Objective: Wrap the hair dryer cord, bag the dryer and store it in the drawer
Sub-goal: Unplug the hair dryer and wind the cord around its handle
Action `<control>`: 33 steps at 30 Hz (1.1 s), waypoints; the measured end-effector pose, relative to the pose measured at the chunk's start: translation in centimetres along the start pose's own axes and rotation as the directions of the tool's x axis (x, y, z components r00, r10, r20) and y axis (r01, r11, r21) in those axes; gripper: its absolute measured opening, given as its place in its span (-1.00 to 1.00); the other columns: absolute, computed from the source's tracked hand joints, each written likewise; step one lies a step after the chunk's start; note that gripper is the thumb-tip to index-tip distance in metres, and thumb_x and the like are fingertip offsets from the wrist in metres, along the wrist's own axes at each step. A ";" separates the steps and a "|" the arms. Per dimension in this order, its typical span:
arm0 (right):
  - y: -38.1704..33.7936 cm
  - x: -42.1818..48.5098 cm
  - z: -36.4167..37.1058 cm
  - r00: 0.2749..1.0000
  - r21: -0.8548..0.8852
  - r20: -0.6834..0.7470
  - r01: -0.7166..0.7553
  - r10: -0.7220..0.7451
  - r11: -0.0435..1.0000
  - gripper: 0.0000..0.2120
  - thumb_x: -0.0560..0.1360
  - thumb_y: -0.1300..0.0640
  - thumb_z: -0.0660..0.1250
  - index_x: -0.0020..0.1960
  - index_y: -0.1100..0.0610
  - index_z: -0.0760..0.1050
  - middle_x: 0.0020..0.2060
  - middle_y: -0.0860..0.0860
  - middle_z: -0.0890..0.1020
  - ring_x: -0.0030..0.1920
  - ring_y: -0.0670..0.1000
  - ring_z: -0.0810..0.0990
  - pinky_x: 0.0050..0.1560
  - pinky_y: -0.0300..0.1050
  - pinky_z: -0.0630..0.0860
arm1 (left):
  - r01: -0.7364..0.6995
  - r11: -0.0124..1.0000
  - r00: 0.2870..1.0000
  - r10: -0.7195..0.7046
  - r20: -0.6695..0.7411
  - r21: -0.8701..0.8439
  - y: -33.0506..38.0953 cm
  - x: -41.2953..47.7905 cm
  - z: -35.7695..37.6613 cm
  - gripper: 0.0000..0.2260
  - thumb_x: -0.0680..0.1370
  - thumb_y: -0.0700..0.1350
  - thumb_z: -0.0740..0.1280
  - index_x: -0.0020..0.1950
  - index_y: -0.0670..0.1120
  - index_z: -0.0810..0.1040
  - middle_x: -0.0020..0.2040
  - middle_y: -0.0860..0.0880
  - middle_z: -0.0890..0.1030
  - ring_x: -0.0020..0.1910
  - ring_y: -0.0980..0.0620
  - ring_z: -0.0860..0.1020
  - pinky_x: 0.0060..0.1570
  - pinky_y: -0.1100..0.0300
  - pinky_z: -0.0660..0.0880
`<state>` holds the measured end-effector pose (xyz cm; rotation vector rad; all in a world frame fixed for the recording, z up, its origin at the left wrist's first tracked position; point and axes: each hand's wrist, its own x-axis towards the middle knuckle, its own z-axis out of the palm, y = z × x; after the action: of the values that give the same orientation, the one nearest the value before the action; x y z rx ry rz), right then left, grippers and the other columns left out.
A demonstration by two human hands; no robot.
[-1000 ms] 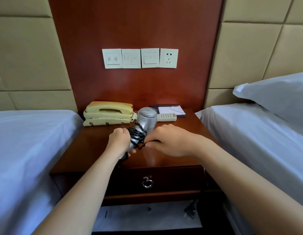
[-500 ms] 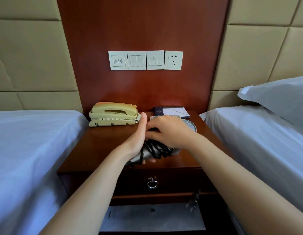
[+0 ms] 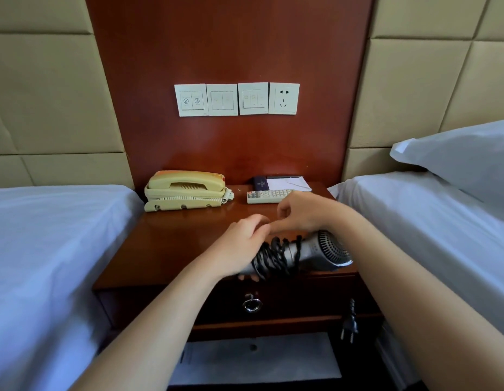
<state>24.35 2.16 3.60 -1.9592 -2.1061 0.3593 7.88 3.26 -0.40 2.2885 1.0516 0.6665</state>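
Left hand (image 3: 239, 245): fingers clasped round the butt of the handle of the hair dryer (image 3: 327, 251), thumb on top, fingertips showing beneath the handle. Hair dryer: silver, lying sideways at the front edge of the nightstand (image 3: 174, 249); its round grilled rear end points away from the left fingers, toward the person's right. Whether it rests on the top cannot be told. Cord (image 3: 273, 258): black, twisted, coiled in several turns round the handle just to the right of the left fingers. One strand leaves the coil and rises toward the underside of the right hand (image 3: 304, 213). Right hand: just beyond the left thumb and above the dryer body, fingers curled, thumb and forefinger tips close together; whether they pinch the cord cannot be told. Plug (image 3: 349, 327): black, two-pin, hanging free well below the right fingers. Drawer (image 3: 301, 297): closed, beneath the left fingers, with its metal ring pull (image 3: 252, 304) just below them. Telephone (image 3: 186, 190): cream, handset cradled, beyond the left fingers and to their left. Remote control (image 3: 266, 196): pale, lying flat just beyond the right fingers, its right end hidden behind them. Notepad (image 3: 288, 183): white sheet on a dark holder, behind the remote control. Switch plates (image 3: 222, 99) and socket (image 3: 284, 98): one row on the wood panel, well above both hands. Left-side bed (image 3: 47, 249) and right-side bed (image 3: 428, 235): white-sheeted, flanking the hands. Pillow (image 3: 456, 156): on the right-side bed.
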 end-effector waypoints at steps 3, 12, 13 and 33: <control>3.2 0.0 -1.1 0.997 0.200 0.061 0.024 -0.037 0.980 -0.68 0.41 -0.16 0.37 -0.30 0.08 0.55 -0.41 -0.03 0.48 -0.35 -0.08 0.43 -0.22 -0.18 0.36 | -0.013 1.000 1.000 0.013 0.013 -0.002 -0.5 0.1 -0.3 -0.71 0.64 -0.10 0.10 0.30 -0.08 0.48 0.20 -0.03 0.57 0.17 0.02 0.53 0.18 0.12 0.44; 8.4 -1.4 0.8 0.988 0.641 0.152 -0.116 0.023 0.759 -0.95 0.27 0.10 0.35 -0.33 0.06 0.51 -0.45 0.01 0.31 -0.50 -0.10 0.21 -0.46 -0.22 0.10 | 0.008 0.935 0.999 -0.026 -0.046 -0.353 -0.8 -0.5 -1.8 -0.73 0.64 -0.27 0.11 -0.04 -0.28 0.60 -0.40 -0.05 0.57 -0.60 0.22 0.52 -0.61 0.43 0.38; 8.4 -1.4 1.1 0.988 0.645 0.137 -0.140 0.067 0.752 -0.91 0.37 0.12 0.32 -0.29 0.09 0.46 -0.46 -0.01 0.27 -0.55 -0.14 0.17 -0.50 -0.25 0.05 | 0.020 0.905 0.997 -0.047 -0.053 -0.424 -1.0 -0.4 -1.8 -0.72 0.64 -0.26 0.12 -0.13 -0.28 0.58 -0.45 -0.12 0.56 -0.64 0.14 0.51 -0.66 0.33 0.39; -5.0 -3.8 2.7 0.958 -0.331 0.065 0.284 -0.278 0.900 -0.70 0.61 -0.02 0.07 0.09 0.13 0.48 0.08 0.15 0.59 0.10 0.24 0.52 -0.10 -0.04 0.33 | 0.364 0.808 0.733 -0.555 -0.393 -0.463 -2.6 1.0 -3.0 -0.73 0.60 0.01 0.12 -0.04 -0.16 0.46 -0.04 -0.13 0.54 -0.10 -0.15 0.50 -0.08 0.07 0.41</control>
<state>19.00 -1.99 2.74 -1.7723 -2.5570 -0.0480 5.14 6.26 0.35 1.4538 1.5361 1.1717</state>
